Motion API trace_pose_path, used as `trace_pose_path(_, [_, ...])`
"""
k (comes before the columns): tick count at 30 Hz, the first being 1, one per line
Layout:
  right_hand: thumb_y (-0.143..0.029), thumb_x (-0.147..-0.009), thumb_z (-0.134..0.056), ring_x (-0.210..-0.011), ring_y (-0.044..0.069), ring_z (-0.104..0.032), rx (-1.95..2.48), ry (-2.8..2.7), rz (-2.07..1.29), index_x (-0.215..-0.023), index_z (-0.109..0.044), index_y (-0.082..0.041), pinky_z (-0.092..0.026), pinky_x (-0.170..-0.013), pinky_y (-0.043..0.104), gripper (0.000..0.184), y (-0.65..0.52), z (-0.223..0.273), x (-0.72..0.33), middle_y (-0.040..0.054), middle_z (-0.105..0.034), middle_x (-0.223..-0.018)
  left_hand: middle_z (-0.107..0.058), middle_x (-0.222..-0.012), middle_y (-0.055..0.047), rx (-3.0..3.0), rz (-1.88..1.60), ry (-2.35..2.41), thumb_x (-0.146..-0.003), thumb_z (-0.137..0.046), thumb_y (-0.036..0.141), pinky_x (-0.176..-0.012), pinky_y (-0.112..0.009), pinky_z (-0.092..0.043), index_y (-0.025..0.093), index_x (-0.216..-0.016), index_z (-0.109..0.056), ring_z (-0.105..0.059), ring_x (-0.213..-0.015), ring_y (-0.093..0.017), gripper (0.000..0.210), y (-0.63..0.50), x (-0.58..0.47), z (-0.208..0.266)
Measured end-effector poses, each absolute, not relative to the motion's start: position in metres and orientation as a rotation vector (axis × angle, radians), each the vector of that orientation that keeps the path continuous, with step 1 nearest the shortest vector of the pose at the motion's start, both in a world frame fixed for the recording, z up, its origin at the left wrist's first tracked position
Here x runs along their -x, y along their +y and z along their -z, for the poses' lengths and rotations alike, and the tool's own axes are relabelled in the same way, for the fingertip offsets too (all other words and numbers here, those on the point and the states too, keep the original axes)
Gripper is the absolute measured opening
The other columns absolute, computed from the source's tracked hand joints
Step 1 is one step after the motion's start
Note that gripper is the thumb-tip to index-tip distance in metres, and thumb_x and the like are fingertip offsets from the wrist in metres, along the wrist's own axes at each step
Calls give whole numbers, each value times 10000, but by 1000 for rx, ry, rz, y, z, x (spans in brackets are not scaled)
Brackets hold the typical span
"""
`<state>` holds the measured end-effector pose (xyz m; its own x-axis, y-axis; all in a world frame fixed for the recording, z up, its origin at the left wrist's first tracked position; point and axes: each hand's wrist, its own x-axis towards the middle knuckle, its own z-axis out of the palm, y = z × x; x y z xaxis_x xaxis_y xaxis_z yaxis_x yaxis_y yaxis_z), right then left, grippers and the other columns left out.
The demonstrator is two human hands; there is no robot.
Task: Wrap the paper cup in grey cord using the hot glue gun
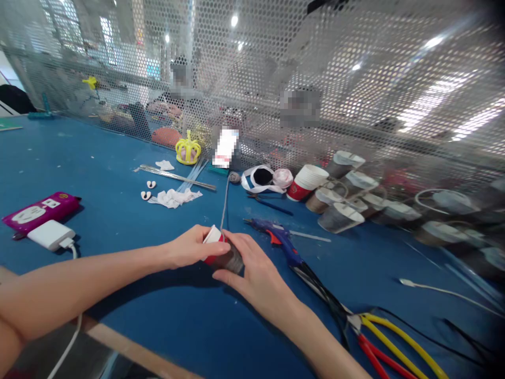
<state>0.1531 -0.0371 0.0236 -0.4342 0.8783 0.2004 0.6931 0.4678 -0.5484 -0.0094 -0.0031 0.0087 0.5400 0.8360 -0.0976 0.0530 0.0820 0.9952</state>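
Both hands hold a red and white paper cup tilted on its side above the front of the table. Grey yarn is wound around its lower part. My left hand grips the cup near the rim, the thumb lying across it. My right hand closes around the wound end, fingers on top and thumb below. A strand of grey yarn runs up from the cup to a small yarn ball at the back. The cup's underside is hidden.
Right of my hands lie a blue glue gun and large pliers with red and yellow handles. Stacked paper cups and several yarn-wrapped cups stand behind. A power strip lies left; a perforated metal screen borders the back.
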Motion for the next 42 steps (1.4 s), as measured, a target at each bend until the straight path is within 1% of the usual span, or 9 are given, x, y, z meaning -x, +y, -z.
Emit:
trace_pose_path(13, [-356,-601,-702,-1085,272,-467,1346,-2270,-494,-1217,-425,-145,-383,-914,431,707,-39,-19,-149,143,-510,-1194,-354,-513,57,-1449,-702,982,-683,-515,381,-453,-184,-229,110,-586,-462,-290,-492,-58,292,-5,8,-11])
trace_pose_path(16, [-412,-677,-616,-932,243,-564,1435,-2152,-421,-1120,-508,-153,-466,-774,378,524,-34,-34,-162,129,-580,-1086,-410,-526,44,-1420,-716,1016,-686,-500,382,-471,-185,-275,99,-627,-505,-338,-493,-64,289,-4,7,-12])
trace_pose_path(18, [-431,-751,-515,-759,206,-603,1557,-2018,-324,-952,-587,-177,-480,-659,335,332,-27,-48,-179,89,-647,-892,-448,-552,29,-1418,-717,1047,-698,-484,378,-497,-195,-309,85,-681,-542,-376,-511,-76,299,-3,8,-11])
trace_pose_path(21, [-411,-788,-446,-683,209,-607,1813,-1904,-103,-849,-605,-189,-453,-624,323,280,-11,-64,-211,71,-664,-766,-489,-574,11,-1469,-717,1078,-720,-456,377,-532,-215,-351,79,-725,-572,-426,-544,-101,319,0,11,-10])
trace_pose_path(23, [-394,-780,-450,-764,235,-612,2111,-1915,-22,-913,-594,-158,-437,-640,315,308,1,-64,-230,101,-666,-819,-514,-583,3,-1519,-737,1089,-726,-447,379,-546,-223,-368,84,-724,-580,-450,-562,-116,324,1,13,-10])
trace_pose_path(29, [-257,-667,-544,-650,225,-613,2206,-2101,-237,-635,-613,-157,-402,-546,261,126,21,-29,-252,97,-660,-700,-557,-636,-20,-1488,-757,1030,-735,-421,369,-602,-239,-393,99,-649,-558,-489,-612,-136,315,3,14,-14])
trace_pose_path(33, [-208,-646,-520,-668,228,-614,2231,-1999,-242,-715,-613,-144,-404,-546,260,132,24,-19,-248,103,-658,-727,-546,-624,-16,-1443,-762,1035,-731,-415,375,-598,-241,-377,104,-643,-547,-486,-611,-137,314,3,14,-17])
trace_pose_path(38, [-241,-681,-503,-780,234,-622,2174,-1772,-223,-1018,-535,-90,-449,-631,288,371,17,-32,-242,144,-657,-902,-515,-587,-2,-1424,-759,1059,-727,-392,373,-563,-233,-351,100,-658,-547,-448,-564,-119,321,4,13,-16])
trace_pose_path(42, [-346,-641,-591,-825,216,-615,1754,-1470,-657,-954,-564,-182,-483,-661,288,354,1,-50,-237,75,-655,-952,-476,-557,5,-1444,-740,1092,-730,-380,388,-534,-229,-329,95,-669,-539,-412,-537,-111,339,5,12,-16])
